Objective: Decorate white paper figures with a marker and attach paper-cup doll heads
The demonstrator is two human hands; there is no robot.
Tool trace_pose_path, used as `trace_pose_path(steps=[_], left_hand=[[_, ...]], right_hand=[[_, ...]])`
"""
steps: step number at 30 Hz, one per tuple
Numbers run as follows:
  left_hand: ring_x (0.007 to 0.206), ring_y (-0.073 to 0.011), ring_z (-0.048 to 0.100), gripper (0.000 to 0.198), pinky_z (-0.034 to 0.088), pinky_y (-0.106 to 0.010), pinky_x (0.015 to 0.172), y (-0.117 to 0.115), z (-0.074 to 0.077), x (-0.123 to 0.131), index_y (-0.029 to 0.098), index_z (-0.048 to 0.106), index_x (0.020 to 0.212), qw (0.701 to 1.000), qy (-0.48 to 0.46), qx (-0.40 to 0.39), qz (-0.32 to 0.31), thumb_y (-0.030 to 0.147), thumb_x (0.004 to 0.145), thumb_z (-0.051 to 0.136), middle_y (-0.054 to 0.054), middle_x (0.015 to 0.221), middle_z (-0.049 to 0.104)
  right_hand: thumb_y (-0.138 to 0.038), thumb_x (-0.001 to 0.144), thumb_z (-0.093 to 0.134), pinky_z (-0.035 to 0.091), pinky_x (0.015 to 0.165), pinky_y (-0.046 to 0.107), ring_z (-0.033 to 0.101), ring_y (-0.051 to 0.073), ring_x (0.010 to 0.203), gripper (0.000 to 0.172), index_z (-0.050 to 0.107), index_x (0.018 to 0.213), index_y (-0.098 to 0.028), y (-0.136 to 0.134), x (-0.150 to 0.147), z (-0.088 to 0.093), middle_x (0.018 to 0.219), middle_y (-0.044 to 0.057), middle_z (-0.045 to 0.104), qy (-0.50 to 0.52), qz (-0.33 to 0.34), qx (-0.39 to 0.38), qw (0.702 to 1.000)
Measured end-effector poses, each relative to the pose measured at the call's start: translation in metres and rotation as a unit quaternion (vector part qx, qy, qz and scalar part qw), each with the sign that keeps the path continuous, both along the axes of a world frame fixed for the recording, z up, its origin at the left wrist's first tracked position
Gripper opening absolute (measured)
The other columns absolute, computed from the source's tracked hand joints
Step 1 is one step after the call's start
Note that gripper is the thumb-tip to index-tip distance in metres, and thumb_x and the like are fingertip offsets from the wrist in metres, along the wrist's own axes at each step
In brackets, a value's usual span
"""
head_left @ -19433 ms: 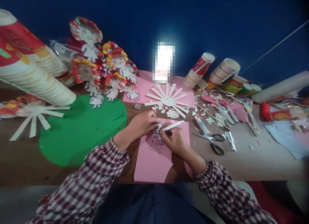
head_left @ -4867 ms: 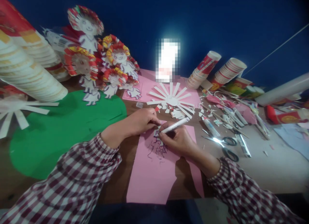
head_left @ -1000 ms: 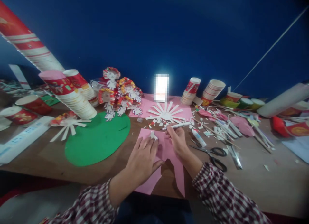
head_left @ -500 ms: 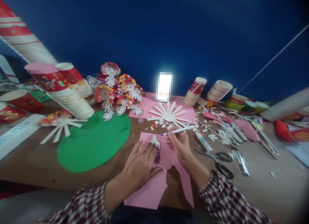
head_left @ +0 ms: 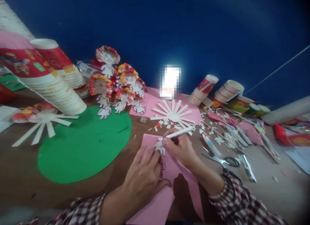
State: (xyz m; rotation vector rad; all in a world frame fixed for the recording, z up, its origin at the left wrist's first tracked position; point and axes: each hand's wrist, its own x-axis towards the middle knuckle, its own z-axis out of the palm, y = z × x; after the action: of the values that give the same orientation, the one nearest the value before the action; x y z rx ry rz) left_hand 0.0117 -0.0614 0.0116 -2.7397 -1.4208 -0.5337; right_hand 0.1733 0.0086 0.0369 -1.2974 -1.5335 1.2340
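Note:
A white marker (head_left: 178, 133) is pinched in my right hand (head_left: 180, 149), its tip at the top of a small white paper cut-out (head_left: 160, 148). The cut-out lies on a pink sheet (head_left: 155, 202) that has a piece cut out near its lower edge. Spread flat, my left hand (head_left: 142, 175) presses on the sheet, its fingertips against the cut-out's left side and its thumb stretched right. Dark scribbled lines (head_left: 163, 168) show beside the left fingers; part of them is hidden under the hand.
To the left lie a green paper shape (head_left: 84, 147) and stacked paper cups (head_left: 50, 86). Paper figures (head_left: 108, 61) stand behind. A white strip fan (head_left: 173, 116) is on pink paper. Scissors (head_left: 221, 161), a glue tube (head_left: 211, 145) and scraps are on the right.
The view has shifted closer. My right hand has brought the marker tip from the pink sheet to the cut-out's top. The left hand still rests on the sheet, with more of the cut-out's edge showing.

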Motion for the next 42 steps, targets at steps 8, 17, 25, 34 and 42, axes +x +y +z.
trace_pose_path(steps=[8,17,25,34,42], left_hand=[[0.100,-0.0307,0.055,0.062,0.037,-0.051,0.102,-0.004,-0.003,0.003,0.011,0.069,0.104,1.000,-0.012,0.016,0.013,0.067,0.081,0.053,-0.013,0.100,0.065],[0.104,-0.0279,0.052,0.054,0.021,-0.049,0.111,-0.008,-0.002,0.005,0.014,0.068,0.105,0.997,-0.060,-0.011,0.044,0.061,0.082,0.059,-0.007,0.102,0.065],[0.103,-0.0262,0.051,0.050,0.020,-0.046,0.110,-0.008,-0.004,0.005,0.014,0.069,0.104,0.996,-0.074,0.004,0.053,0.059,0.085,0.056,-0.006,0.104,0.067],[0.102,-0.0273,0.051,0.052,0.020,-0.046,0.109,-0.012,-0.006,0.006,0.014,0.070,0.105,0.997,-0.061,-0.002,0.056,0.059,0.079,0.064,-0.008,0.106,0.068],[0.106,-0.0278,0.052,0.052,0.007,-0.049,0.117,-0.008,-0.006,0.004,0.014,0.071,0.103,0.996,-0.079,0.003,0.044,0.060,0.083,0.058,-0.008,0.104,0.068]], right_hand=[[-0.023,0.081,0.059,0.039,0.051,0.023,0.046,0.011,0.055,0.006,0.054,0.081,-0.020,-0.005,-0.012,-0.012,0.064,-0.004,0.051,0.003,-0.019,0.022,1.000],[-0.018,0.081,0.056,0.039,0.050,0.020,0.047,0.009,0.055,0.003,0.054,0.079,-0.019,-0.005,-0.012,-0.012,0.066,-0.003,0.053,-0.040,0.010,0.062,0.997],[-0.017,0.082,0.056,0.038,0.049,0.020,0.045,0.009,0.054,0.003,0.054,0.080,-0.019,-0.004,-0.010,-0.013,0.066,-0.004,0.052,-0.042,0.008,0.064,0.997],[-0.015,0.080,0.057,0.040,0.049,0.020,0.048,0.009,0.055,0.007,0.053,0.077,-0.020,-0.002,-0.010,-0.012,0.065,-0.004,0.053,-0.039,0.021,0.059,0.997],[-0.016,0.081,0.055,0.039,0.047,0.019,0.048,0.008,0.053,0.006,0.053,0.078,-0.020,-0.002,-0.011,-0.008,0.063,-0.004,0.053,-0.031,0.019,0.045,0.998]])
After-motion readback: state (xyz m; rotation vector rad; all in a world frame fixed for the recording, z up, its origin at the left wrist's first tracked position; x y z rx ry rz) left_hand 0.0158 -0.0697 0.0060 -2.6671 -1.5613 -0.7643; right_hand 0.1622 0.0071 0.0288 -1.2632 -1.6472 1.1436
